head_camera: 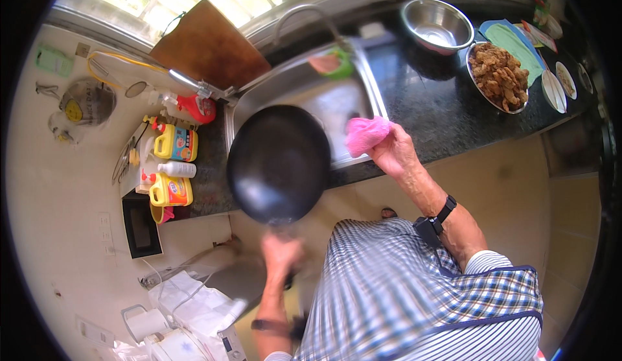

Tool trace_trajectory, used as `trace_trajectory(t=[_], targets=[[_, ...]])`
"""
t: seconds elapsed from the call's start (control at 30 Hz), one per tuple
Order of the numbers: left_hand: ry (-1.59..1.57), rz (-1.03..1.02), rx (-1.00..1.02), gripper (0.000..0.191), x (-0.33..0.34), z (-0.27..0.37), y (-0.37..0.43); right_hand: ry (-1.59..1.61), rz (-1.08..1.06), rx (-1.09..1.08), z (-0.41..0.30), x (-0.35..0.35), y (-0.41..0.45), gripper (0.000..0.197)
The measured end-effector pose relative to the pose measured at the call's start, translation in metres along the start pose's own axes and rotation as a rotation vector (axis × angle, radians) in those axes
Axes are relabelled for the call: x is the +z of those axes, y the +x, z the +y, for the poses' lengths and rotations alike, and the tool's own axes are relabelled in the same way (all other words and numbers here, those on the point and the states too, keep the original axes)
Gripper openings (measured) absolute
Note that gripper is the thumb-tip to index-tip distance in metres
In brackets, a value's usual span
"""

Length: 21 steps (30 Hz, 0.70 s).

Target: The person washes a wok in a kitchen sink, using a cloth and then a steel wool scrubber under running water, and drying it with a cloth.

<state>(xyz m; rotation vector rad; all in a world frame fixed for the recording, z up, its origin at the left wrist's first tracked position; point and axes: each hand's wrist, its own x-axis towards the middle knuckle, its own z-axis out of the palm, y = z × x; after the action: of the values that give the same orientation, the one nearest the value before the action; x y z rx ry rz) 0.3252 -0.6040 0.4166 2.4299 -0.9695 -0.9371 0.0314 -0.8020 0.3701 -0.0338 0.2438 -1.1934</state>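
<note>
A dark wok (278,164) is held up over the near edge of a stainless steel sink (340,103). Its handle is in the grip of my left hand (282,254), which is blurred. My right hand (396,154) holds a bunched pink cloth (367,136) above the sink's right rim, apart from the wok. In the sink's far right corner sits a green strainer-like holder (338,67) with something pinkish beside it; blur hides the details. A curved faucet (311,7) rises behind the sink.
Left of the sink stand yellow pump bottles (177,142) and a red spray bottle (197,109). A wooden cutting board (209,45) leans at the window. On the dark countertop (427,113) are a steel basin (437,24), a dish of fried food (498,76) and a white bowl (554,91).
</note>
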Motion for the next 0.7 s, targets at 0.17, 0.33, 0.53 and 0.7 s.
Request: trace_trajectory(t=[0.17, 0.33, 0.53, 0.7], targets=[[0.038, 0.009, 0.208, 0.015, -0.001, -0.037, 0.015, -0.010, 0.021, 0.017, 0.006, -0.008, 0.003, 0.029], [0.113, 0.092, 0.118, 0.014, 0.006, -0.047, 0.021, -0.028, 0.023, 0.028, 0.003, -0.024, 0.000, 0.030], [0.125, 0.027, 0.027, 0.026, 0.003, -0.042, 0.022, -0.024, -0.014, 0.042, 0.001, -0.027, -0.003, 0.031], [-0.037, -0.028, -0.041, 0.016, 0.000, -0.032, 0.018, -0.145, -0.006, -0.015, -0.003, -0.002, -0.008, 0.032]])
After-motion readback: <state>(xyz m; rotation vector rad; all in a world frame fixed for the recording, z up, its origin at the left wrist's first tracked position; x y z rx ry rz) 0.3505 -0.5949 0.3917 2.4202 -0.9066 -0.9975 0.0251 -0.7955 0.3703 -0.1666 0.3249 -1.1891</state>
